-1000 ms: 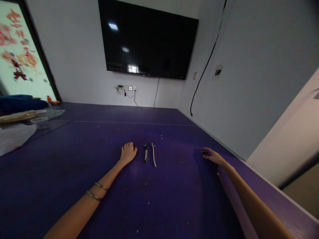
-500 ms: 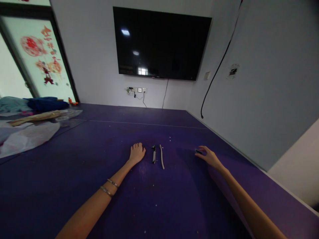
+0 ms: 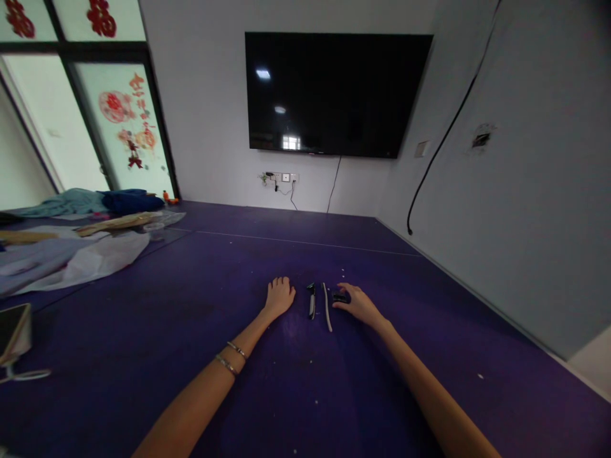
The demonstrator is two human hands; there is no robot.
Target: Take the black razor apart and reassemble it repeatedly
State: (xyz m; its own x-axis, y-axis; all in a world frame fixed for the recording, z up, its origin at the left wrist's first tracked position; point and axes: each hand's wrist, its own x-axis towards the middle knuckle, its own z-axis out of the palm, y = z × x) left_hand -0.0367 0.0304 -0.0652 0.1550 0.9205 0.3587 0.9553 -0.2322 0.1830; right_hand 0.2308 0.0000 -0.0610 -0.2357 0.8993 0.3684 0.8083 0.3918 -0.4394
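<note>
My left hand (image 3: 280, 296) rests palm down on the purple surface, its fingers spread and nothing in them. Just right of it lies a razor (image 3: 312, 303) with a grey and black handle, its head pointing away from me. Beside the razor is a slim, slightly curved white stick (image 3: 327, 308), perhaps a toothbrush; its kind is unclear. Between the thumb and fingers of my right hand (image 3: 359, 305) is a small dark block (image 3: 339, 297), low over or on the surface, right of the stick. Its kind is too small to make out.
Crumpled cloths and plastic bags (image 3: 112, 253) lie at the left, with a pale-edged device (image 3: 15, 334) nearer me. A black cable (image 3: 436, 152) hangs along the right wall. A television (image 3: 338, 95) is mounted on the far wall, above sockets (image 3: 286, 178).
My right hand has moved left with the small dark block, close to the white stick. My left hand stays on the surface. The view has turned left.
</note>
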